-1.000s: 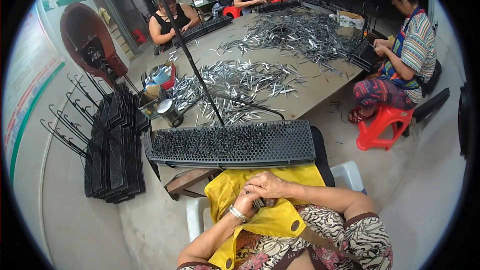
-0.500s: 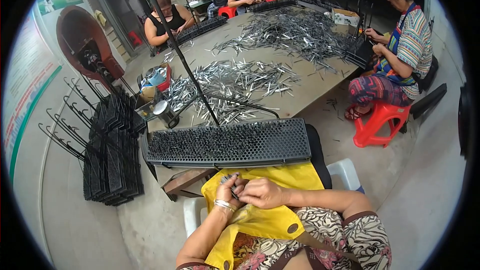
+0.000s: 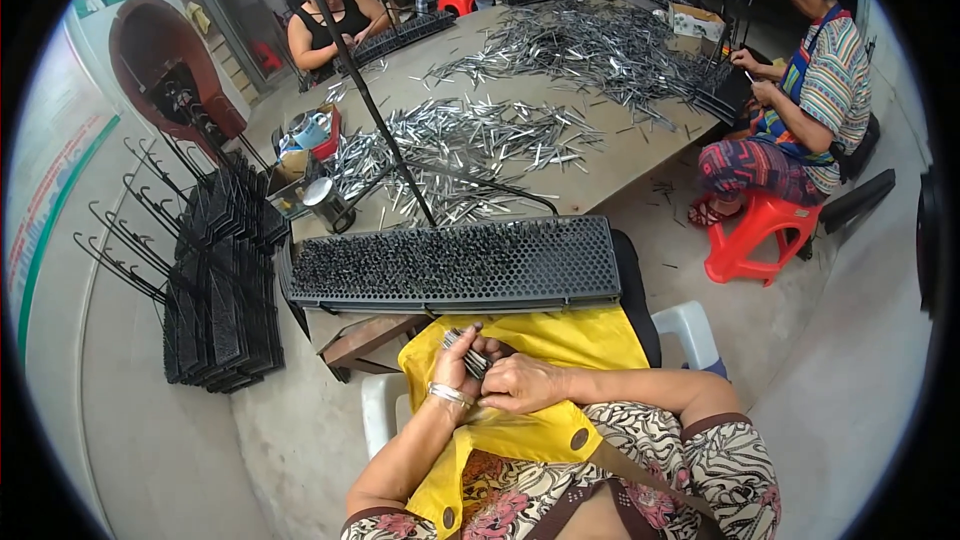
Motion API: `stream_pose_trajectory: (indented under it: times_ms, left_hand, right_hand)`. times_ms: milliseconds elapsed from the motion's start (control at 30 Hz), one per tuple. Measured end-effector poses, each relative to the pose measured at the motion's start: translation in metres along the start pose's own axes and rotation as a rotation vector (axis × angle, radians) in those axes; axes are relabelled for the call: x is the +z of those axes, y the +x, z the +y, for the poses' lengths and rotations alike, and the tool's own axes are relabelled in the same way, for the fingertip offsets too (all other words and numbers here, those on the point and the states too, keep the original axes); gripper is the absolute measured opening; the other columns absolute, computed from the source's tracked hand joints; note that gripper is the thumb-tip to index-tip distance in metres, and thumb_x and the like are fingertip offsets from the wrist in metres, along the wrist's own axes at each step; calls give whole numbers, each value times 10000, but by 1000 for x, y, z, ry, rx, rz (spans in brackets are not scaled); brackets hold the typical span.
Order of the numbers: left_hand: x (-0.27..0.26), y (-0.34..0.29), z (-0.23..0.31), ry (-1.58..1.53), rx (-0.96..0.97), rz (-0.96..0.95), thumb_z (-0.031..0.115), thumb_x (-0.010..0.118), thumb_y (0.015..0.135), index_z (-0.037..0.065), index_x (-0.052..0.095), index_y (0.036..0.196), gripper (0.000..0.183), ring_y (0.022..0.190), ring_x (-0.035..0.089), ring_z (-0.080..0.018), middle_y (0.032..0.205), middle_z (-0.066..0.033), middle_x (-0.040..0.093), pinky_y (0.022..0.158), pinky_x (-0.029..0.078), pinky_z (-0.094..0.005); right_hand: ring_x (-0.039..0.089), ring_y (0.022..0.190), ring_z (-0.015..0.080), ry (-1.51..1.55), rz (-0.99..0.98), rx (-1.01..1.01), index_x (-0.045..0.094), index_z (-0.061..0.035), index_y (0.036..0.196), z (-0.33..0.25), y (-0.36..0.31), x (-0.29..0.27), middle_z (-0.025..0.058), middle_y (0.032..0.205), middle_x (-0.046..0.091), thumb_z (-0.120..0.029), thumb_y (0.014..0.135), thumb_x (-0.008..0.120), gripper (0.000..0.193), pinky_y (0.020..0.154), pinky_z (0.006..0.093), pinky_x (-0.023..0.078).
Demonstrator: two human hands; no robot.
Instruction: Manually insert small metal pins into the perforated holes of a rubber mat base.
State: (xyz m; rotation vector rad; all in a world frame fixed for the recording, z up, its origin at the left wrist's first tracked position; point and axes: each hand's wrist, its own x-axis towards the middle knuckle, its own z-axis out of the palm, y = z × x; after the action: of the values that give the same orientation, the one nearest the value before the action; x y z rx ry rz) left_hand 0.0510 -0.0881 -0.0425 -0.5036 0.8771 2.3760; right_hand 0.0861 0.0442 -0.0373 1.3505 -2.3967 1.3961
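My left hand (image 3: 460, 360) is closed around a bundle of thin metal strips (image 3: 466, 354), whose ends stick out past the thumb. Against it, over my lap, rests my right hand (image 3: 522, 383), its fingers curled in at the bundle's lower end; what its fingertips pinch, if anything, is hidden. A yellow apron (image 3: 590, 336) lies beneath both hands. Just beyond them a long black perforated rack (image 3: 560, 265) leans at the table's edge. Dark pieces fill many of its holes on the left and middle, while the right part shows bare holes.
Loose metal strips (image 3: 480, 145) lie heaped across the table (image 3: 640, 175). A metal cup (image 3: 326, 202) stands left of the rack. Black racks with hooked rods (image 3: 222, 310) are stacked on the floor at left. A co-worker sits on a red stool (image 3: 762, 240) at right; others work across the table.
The view has shifted slightly, with the rack sitting higher in it. More of the bundle in my left hand now shows; both hands stay close together.
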Motion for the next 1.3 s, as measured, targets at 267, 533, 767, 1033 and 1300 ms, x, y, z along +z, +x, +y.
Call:
stream_pose_trajectory:
  times_ms: [267, 533, 767, 1033, 1300]
  left_hand:
    - [-10, 3, -11, 28, -49, -121, 176, 516, 823, 45, 465, 902, 162, 748, 542, -270, 681, -50, 517, 776, 446, -429]
    - [-4, -2, -10, 210, -114, -134, 169, 492, 824, 47, 513, 822, 124, 755, 550, -218, 762, -61, 554, 716, 469, -330]
    - [-3, -7, -11, 370, -109, -112, 176, 505, 821, 37, 551, 920, 176, 759, 559, -163, 848, -60, 585, 701, 472, -285]
    - [-4, -7, -7, 260, -116, -28, 73, 529, 790, -18, 561, 908, 152, 757, 587, -221, 844, -127, 603, 686, 493, -328]
    - [4, -3, 13, 288, -100, -153, 104, 541, 787, -21, 547, 904, 172, 561, 569, -203, 714, -111, 591, 535, 491, -340]
  right_hand:
    - [517, 524, 271, 16, 63, -44, 501, -2, 584, -6, -1, -3, 122, 562, 512, -138, 719, 607, 218, 497, 358, 400]
    - [536, 538, 285, 22, 81, 13, 523, -6, 584, -5, -4, -3, 121, 576, 542, -150, 705, 599, 202, 515, 374, 411]
    - [525, 487, 284, 40, 204, -18, 512, -19, 561, 4, -7, 6, 130, 529, 513, -113, 684, 612, 185, 450, 361, 401]
    - [525, 484, 220, 146, 166, 25, 536, -21, 592, -4, -4, -5, 112, 534, 520, -117, 689, 615, 157, 480, 310, 415]
    - [540, 608, 68, 257, 619, 559, 593, 20, 778, 4, 4, -44, 21, 688, 598, -39, 776, 575, 62, 565, 194, 447]
